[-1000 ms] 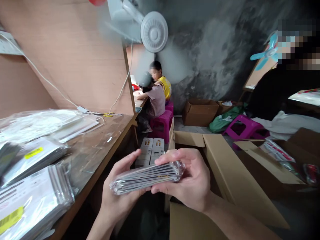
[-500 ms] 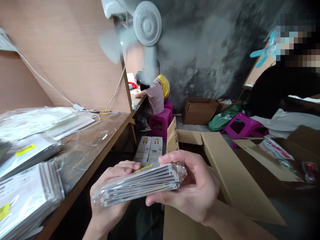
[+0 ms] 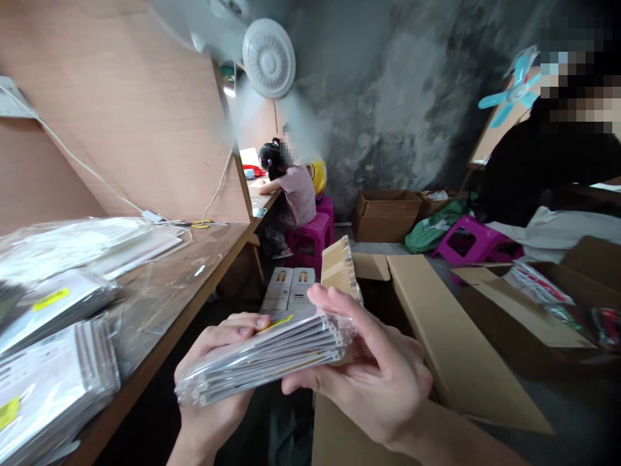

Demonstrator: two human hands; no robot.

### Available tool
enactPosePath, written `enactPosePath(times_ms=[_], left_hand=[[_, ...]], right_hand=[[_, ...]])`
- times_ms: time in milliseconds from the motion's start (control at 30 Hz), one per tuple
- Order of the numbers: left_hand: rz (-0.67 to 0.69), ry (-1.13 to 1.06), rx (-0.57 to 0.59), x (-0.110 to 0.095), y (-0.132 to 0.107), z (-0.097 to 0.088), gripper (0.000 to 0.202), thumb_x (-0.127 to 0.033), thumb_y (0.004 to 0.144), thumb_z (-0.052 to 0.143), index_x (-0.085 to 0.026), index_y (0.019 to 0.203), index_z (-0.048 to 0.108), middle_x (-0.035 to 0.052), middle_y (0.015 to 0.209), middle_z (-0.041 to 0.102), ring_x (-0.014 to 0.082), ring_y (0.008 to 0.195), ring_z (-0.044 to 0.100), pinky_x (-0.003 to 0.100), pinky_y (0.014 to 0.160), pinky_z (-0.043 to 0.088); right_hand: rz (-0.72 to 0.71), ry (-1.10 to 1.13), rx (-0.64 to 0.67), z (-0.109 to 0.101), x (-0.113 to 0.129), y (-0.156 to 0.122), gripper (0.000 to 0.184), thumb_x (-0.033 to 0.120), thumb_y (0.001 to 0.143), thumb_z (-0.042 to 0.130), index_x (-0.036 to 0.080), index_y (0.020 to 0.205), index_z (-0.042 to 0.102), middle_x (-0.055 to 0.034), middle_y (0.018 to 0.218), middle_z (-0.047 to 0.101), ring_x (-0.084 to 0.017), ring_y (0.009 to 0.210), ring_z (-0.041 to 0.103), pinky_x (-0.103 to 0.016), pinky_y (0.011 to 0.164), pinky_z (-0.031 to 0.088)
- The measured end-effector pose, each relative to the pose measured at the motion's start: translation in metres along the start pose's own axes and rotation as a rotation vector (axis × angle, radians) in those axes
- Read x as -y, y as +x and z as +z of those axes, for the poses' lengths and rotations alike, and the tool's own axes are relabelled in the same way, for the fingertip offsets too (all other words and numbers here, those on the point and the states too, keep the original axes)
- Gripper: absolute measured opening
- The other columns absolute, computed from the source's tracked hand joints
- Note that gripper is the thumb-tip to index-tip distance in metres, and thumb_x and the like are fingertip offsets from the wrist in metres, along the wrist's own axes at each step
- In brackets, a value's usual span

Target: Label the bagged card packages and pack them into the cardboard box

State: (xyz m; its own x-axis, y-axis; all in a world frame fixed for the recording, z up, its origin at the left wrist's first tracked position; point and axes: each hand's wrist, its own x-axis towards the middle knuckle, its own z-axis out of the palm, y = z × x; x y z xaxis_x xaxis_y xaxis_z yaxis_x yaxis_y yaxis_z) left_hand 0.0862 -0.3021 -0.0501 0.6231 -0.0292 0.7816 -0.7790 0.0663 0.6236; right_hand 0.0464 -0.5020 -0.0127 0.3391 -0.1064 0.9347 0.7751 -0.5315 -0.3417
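Both my hands hold a stack of flat, clear-wrapped silver packages (image 3: 264, 359), tilted with its left end lower. My left hand (image 3: 213, 369) supports the stack from beneath and its fingers curl over the near edge. My right hand (image 3: 373, 375) grips the right end, with the thumb below and the fingers on top. Nearest to my left hand, several similar bagged packages with yellow labels (image 3: 53, 369) lie on a wooden workbench (image 3: 184, 285).
Beneath and right of my hands are open cardboard boxes (image 3: 451, 323). White printed boxes (image 3: 288, 291) stand beyond them. A person in dark clothing (image 3: 548, 168) is at right. A seated person (image 3: 294, 194) works at the far bench, near a wall fan (image 3: 268, 58) and magenta stools (image 3: 310, 239).
The stack has tilted further, its left end dropping as it moved down and left. My right fingers have shifted along its end. The whole view has swung slightly.
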Motion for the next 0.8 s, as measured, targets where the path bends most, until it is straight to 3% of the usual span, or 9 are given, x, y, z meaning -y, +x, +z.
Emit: enactPosePath(times_ms=[533,800], left_hand=[[-0.023,-0.047,0.023,0.008,0.000,0.015,0.037,-0.014,0.075,0.093,-0.023,0.106,0.073,0.0048,0.104,0.079,0.0240,0.104,0.076,0.039,0.095,0.066],[-0.057,-0.058,0.030,0.005,-0.002,0.024,0.039,-0.007,0.074,0.089,-0.023,0.106,0.073,0.0073,0.105,0.079,0.0254,0.104,0.076,0.040,0.092,0.066]], right_hand=[[0.031,-0.034,0.046,-0.015,-0.007,-0.003,0.080,0.040,0.073,0.098,0.021,0.143,0.065,-0.0100,0.119,0.082,-0.028,0.096,0.084,-0.033,0.090,0.072],[-0.004,-0.049,0.057,-0.026,-0.013,-0.006,0.072,0.038,0.077,0.096,0.021,0.140,0.067,-0.0116,0.119,0.082,-0.028,0.096,0.084,-0.031,0.089,0.072]])
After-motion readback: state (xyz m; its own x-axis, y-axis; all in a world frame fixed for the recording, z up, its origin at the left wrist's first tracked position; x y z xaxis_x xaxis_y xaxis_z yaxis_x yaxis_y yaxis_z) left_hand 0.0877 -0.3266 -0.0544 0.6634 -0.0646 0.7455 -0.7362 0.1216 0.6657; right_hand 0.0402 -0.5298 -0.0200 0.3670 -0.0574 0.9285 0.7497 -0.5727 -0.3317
